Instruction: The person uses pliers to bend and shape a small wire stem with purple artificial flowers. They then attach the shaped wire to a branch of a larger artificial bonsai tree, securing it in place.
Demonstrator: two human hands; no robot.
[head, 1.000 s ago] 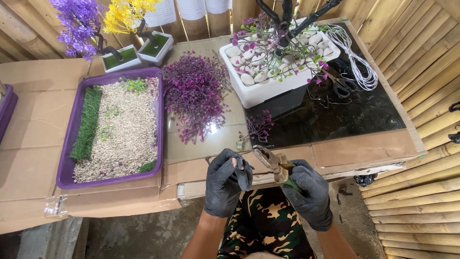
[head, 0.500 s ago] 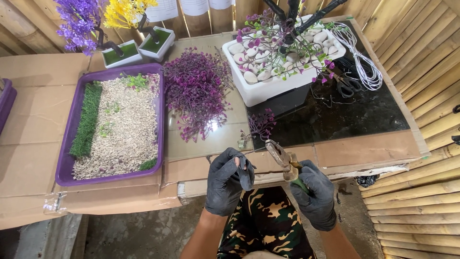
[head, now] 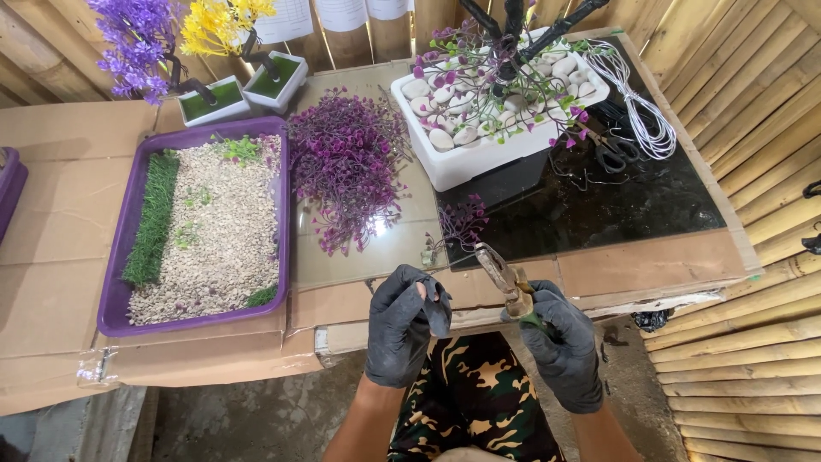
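From your head camera, your right hand (head: 564, 351) is closed around the handles of the pliers (head: 505, 278), jaws pointing up toward the worktop (head: 650, 257). Your left hand (head: 402, 321) is curled, fingertips pinched; whether it holds anything I cannot tell. The white planter (head: 487, 150) already carries pebbles and purple sprigs, while a heap of purple foliage (head: 346, 167) lies unused beside the purple tray (head: 115, 299)

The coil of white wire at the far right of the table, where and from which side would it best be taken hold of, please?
The coil of white wire lies flat on the dark glass panel, its loops bunched into a long oval. It is probably best pinched across the bundled strands at the near end, coming from above on the right hand's side, since scissors lie against its left edge.
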